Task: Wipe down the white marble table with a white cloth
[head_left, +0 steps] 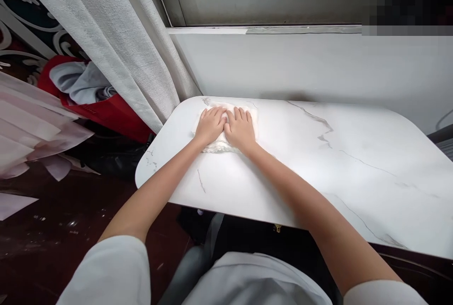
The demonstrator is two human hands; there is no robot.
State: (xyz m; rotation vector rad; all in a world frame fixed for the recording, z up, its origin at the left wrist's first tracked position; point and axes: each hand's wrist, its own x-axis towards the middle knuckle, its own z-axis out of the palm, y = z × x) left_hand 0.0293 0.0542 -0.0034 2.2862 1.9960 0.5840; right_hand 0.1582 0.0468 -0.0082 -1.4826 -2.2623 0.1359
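A cream-white cloth (221,145) lies flat near the left end of a white marble-patterned table (304,154). My left hand (211,124) rests palm down on the cloth's left part, fingers stretched forward. Beside it, my right hand (241,128) presses flat on the cloth's right part, its fingers also extended. The two thumbs come close together over the middle of the cloth. Both palms cover much of it, so its centre is hidden.
A white curtain (116,36) hangs at the table's left end. Behind the table stand a white wall (276,64) and a metal-framed window (269,7). To the left, a red bag (116,115) holds grey-blue fabric (83,82), near pink sheer cloth (31,125).
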